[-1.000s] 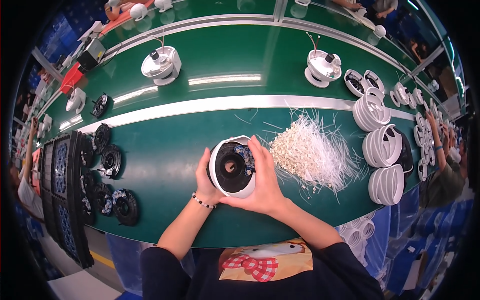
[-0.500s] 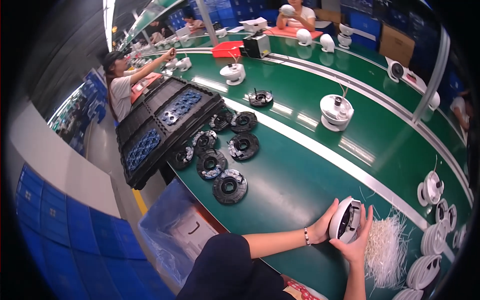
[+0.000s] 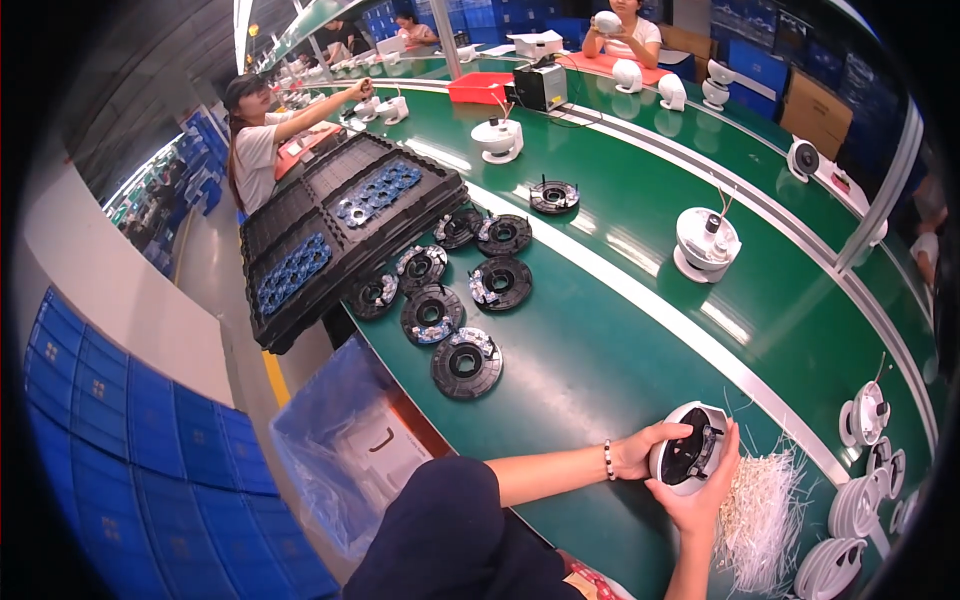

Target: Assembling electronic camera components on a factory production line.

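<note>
A white rounded housing [image 3: 688,483] with a black disc [image 3: 686,452] inside is held between my two hands above the green bench. My left hand [image 3: 640,452], with a beaded bracelet on its wrist, grips the left side, its thumb laid on the black disc. From below and the right, my right hand [image 3: 700,508] wraps the housing's outer wall. The open face tilts up toward me and shows black clips along its right side. Just right of my right hand lies a loose pile of thin white strips [image 3: 765,515].
Several black discs with small circuit boards [image 3: 467,362] lie left on the bench, beside stacked black trays [image 3: 350,240] holding blue boards. A white base with wires [image 3: 706,245] stands on the green surface beyond. White rings [image 3: 830,568] are stacked at right. A plastic-lined bin [image 3: 330,450] sits below the edge.
The housing has turned so that its open face shows more. My left thumb has come over the rim onto the black disc. The whole view has shifted slightly.
</note>
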{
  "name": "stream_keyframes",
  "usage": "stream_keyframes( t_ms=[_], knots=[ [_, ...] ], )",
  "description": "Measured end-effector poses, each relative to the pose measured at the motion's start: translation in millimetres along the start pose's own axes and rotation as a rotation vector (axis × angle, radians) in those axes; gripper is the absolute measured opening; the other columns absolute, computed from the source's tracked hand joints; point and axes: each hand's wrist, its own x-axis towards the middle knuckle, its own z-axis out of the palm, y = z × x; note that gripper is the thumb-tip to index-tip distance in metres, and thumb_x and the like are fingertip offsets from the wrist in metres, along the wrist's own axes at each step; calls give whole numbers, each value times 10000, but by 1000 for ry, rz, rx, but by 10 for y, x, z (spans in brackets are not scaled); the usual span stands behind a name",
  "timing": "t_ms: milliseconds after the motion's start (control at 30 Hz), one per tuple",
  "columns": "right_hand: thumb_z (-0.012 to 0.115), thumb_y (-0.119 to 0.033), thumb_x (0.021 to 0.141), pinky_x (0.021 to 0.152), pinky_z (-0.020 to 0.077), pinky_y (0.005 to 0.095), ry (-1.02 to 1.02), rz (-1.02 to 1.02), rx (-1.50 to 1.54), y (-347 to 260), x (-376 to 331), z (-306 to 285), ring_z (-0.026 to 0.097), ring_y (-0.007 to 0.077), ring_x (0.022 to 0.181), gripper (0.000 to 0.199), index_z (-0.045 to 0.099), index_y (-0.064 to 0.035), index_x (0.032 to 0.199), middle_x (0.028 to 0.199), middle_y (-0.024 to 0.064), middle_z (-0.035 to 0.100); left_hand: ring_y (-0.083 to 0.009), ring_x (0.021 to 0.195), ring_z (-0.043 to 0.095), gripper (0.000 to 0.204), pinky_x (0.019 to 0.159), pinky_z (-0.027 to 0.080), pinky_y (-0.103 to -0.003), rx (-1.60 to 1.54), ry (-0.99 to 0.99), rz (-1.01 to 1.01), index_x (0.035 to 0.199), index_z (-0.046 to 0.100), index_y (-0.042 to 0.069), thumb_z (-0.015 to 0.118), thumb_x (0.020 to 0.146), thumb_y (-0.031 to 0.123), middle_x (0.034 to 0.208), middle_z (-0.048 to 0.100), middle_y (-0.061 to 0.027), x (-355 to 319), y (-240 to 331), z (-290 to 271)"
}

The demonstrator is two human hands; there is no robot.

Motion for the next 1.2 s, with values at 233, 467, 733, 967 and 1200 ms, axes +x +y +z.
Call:
stream_keyframes(
  t_ms=[233, 467, 733, 967, 1200],
  knots=[
    [750, -370, 483, 978, 218, 416, 168, 37, -101, -147, -87, 231, 257, 322, 1194, 1079, 162, -14, 1315, 1288, 184, 264, -175, 1028, 490, 680, 877, 407, -311, -13, -21, 144, 1327, 194, 84, 512, 740, 212, 1179, 450, -99, -4, -19, 18],
    [716, -330, 536, 991, 184, 444, 212, -32, -111, -269, -65, 239, 230, 349, 1207, 1005, 165, -7, 1311, 1320, 179, 239, -129, 1028, 468, 667, 896, 389, -279, -20, -68, 276, 1327, 190, 68, 500, 751, 200, 1171, 444, -76, -39, -28, 100],
    [652, -53, 628, 973, 164, 539, -59, -438, -187, -20, -124, 18, 396, 359, 1115, 673, 298, -60, 1201, 1213, 178, 423, -207, 905, 558, 459, 824, 443, -345, -94, 103, -72, 1087, 495, 50, 396, 806, 398, 1038, 564, -106, -18, 209, -39],
    [617, 55, 577, 782, 438, 438, -54, -522, -94, -98, -59, -237, 592, 289, 776, 296, 542, -22, 853, 806, 93, 606, -223, 916, 555, 455, 833, 426, -365, -79, 222, -264, 1050, 519, 88, 418, 777, 438, 1011, 576, -118, 24, 99, -202],
    [643, 25, 551, 749, 452, 389, -119, -398, 28, -186, -135, -395, 598, 261, 778, 329, 544, -42, 857, 828, 79, 628, -206, 695, 617, 485, 382, 503, -338, 297, 166, -421, 1065, 526, 95, 388, 762, 447, 925, 598, -115, 5, 85, -272]
  ],
)
